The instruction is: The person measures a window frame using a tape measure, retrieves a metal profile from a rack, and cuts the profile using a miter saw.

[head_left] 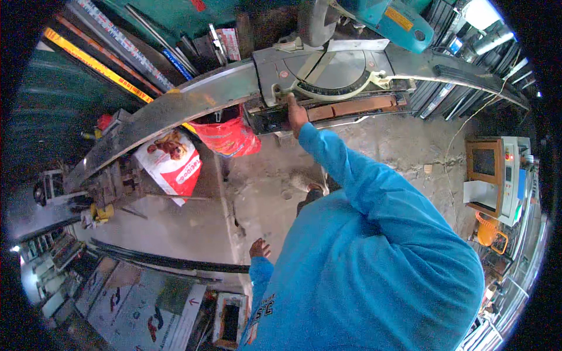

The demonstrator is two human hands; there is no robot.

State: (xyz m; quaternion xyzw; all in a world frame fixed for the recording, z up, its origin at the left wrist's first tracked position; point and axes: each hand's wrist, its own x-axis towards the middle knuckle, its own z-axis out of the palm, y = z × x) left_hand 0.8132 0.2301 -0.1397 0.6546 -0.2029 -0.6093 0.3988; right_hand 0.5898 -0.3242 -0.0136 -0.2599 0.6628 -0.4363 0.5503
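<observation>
Saw [404, 26] with a teal body and a round grey turntable [336, 70] stands on a long, narrow grey table [216, 88] at the top of the view. The right grip [297, 115], in a blue sleeve [351, 167], is at the front left of the turntable, against the saw's base; whether its fingers are closed around a part there, I cannot tell. Just beside it, a reddish-brown strip [351, 107] runs along the front of the saw. The left grip [259, 248] hangs over the concrete floor [263, 205], well apart from the saw, its fingers loosely spread. Left of the right grip, 1 red bag [231, 139] is below the table's edge, near 1 white and red sack [172, 164]. Long bars [96, 67] lean behind the table at upper left, 1 of them yellow.
</observation>
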